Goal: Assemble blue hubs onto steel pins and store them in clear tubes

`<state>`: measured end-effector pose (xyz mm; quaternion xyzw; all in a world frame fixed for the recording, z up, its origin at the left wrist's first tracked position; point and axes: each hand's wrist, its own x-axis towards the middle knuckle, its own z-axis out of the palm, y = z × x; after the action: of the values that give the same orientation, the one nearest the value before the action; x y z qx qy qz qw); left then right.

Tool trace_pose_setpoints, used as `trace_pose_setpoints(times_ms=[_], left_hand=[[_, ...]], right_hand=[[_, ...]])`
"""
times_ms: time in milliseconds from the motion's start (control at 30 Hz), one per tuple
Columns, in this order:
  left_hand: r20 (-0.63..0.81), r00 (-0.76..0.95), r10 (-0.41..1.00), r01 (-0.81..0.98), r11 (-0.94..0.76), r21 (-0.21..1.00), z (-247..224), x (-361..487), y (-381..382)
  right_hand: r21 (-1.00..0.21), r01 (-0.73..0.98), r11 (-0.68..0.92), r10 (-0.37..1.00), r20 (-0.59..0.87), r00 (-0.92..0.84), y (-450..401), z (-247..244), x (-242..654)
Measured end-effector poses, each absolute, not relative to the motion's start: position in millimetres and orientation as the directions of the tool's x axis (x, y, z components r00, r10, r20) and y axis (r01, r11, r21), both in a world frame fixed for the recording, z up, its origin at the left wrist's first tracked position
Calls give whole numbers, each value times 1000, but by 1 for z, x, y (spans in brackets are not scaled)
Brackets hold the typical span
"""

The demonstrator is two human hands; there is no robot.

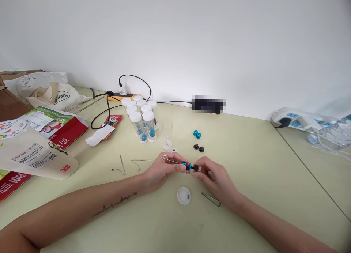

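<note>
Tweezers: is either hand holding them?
No, the tweezers lie on the table near the right hand, while the fingers of that hand and the left hand are on the blue-and-black piece.

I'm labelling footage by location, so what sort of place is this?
Probably a small hand-assembly workspace: capped clear tubes stand grouped on the table, with loose blue parts and tweezers nearby. Whether it's a home or a workshop, I can't tell.
</note>
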<state>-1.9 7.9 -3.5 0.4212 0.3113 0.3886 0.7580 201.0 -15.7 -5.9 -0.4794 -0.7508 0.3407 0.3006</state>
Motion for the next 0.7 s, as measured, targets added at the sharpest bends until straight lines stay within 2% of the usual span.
trace_pose_setpoints(times_ms=[233,467,700], left_hand=[[-151,508,848,-322,350,880,-4,-2,8],[-151,534,832,-315,361,878,-3,-2,7],[-149,514,845,-335,358,872,-4,-2,8]], right_hand=[[-793,519,320,928,150,-342,-16,-7,200],[-778,535,328,897,78,-436,-16,-2,203],[-779,537,324,917,118,-382,-17,-3,201]])
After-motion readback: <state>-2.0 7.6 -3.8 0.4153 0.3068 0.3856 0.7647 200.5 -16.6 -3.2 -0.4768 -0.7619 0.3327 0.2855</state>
